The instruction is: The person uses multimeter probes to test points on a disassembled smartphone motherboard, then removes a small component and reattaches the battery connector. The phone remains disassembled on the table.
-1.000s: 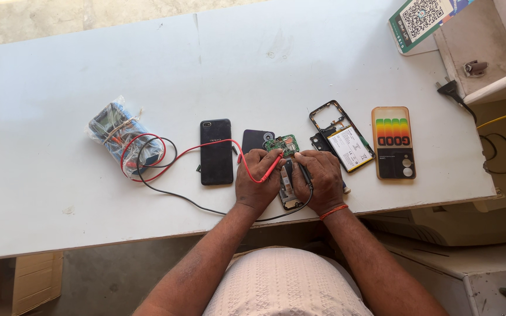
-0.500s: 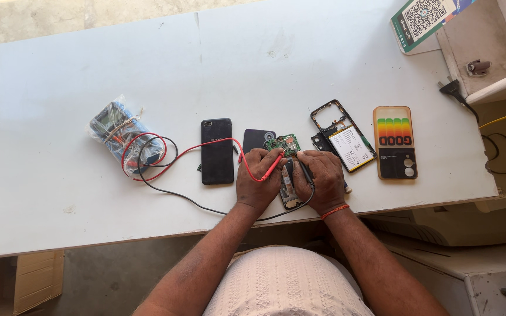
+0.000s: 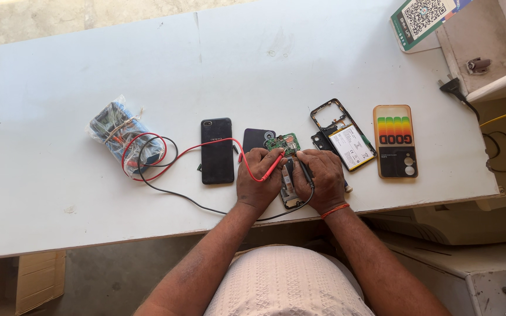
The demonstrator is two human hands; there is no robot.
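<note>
Red probe (image 3: 269,169) and black probe (image 3: 303,169) touch one circuit board (image 3: 283,142).

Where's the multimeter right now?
In the head view the multimeter, wrapped in clear plastic, lies on the white table at the person's far left, left of the black phone; its red and black leads run right to both hands.

Both forearms reach forward and converge. The left hand (image 3: 257,178) and right hand (image 3: 322,178) lie side by side, fingers curled downward.
</note>
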